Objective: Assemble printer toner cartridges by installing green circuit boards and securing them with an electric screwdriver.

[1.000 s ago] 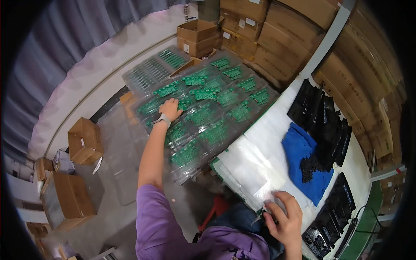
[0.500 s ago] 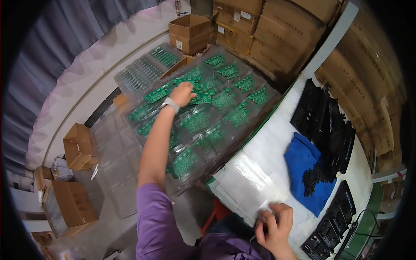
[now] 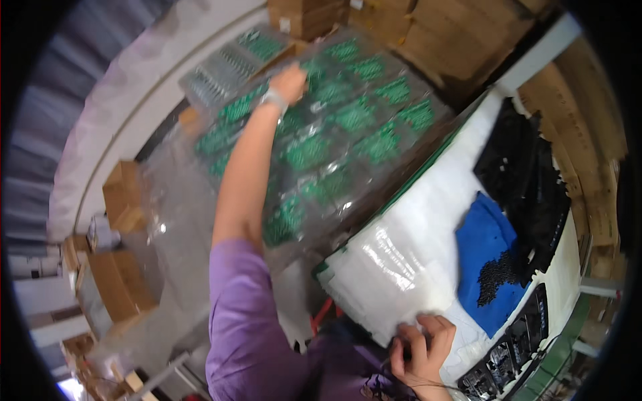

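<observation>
Since the earlier frames the left hand (image 3: 289,81) is reaching farther out, moving from the middle of the trays (image 3: 334,140) toward their far edge, while the right hand (image 3: 420,347) is sliding down along the near edge of the table (image 3: 441,194).

The left hand is now lying on the topmost clear tray near its far left corner, the arm fully stretched; blur is hiding the fingers, so I cannot tell whether they are spread flat or curling around the rim. The right hand is resting at the near edge, fingers bent and loosely spread on a clear bag (image 3: 381,267), pinching nothing that is showing.

To handle this tray well, I judge the hand should be gripping the rim itself, not the soft film, and lifting level, since the green boards (image 3: 371,144) are sitting loose in shallow pockets and a tilt could be spilling them.

Counting: roughly a dozen clusters of green boards are showing in the top tray, though blur is preventing an exact count; a second tray (image 3: 227,63) is lying just beyond the far left corner. One blue cloth (image 3: 485,250) is lying toward the right edge, carrying one heap of small black parts (image 3: 500,275). Black trays (image 3: 518,167) are lining the right edge, number unclear. Several cardboard boxes (image 3: 428,33) are standing beyond the far edge.
</observation>
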The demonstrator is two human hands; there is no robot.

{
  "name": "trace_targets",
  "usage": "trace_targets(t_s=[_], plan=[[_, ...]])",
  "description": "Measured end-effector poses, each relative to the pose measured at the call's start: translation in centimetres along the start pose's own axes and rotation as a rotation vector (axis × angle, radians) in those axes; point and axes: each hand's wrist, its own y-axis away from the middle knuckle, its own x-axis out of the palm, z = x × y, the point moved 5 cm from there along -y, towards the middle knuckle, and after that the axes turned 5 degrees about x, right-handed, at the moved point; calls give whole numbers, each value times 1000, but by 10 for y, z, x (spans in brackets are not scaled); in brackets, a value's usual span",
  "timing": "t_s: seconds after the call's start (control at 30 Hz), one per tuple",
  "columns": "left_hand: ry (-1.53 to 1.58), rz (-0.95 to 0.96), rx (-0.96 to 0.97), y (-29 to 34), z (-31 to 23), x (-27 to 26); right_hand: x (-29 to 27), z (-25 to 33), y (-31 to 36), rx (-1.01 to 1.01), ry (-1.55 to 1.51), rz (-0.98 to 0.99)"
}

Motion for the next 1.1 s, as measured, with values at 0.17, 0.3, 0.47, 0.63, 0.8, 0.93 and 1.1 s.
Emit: trace_targets(t_s=[0.17,0.3,0.47,0.63,0.8,0.93,1.1], plan=[[-209,218,-123,-25,21,11,7,-3,2,68,15,28],[-150,163,16,-33,55,45,9,1,2,67,34,53],[38,276,15,-31,43,41,11,-1,-5,68,69,40],[-80,87,-40,-13,28,25,6,1,-9,24,77,-32],[3,-71,-64,4,46,-17,8,-1,-7,24,52,-14],[-8,168,-190,43,102,-69,4,6,-9,20,18,-38],[67,478,-258,93,144,-10,1,3,-9,0,3,-79]])
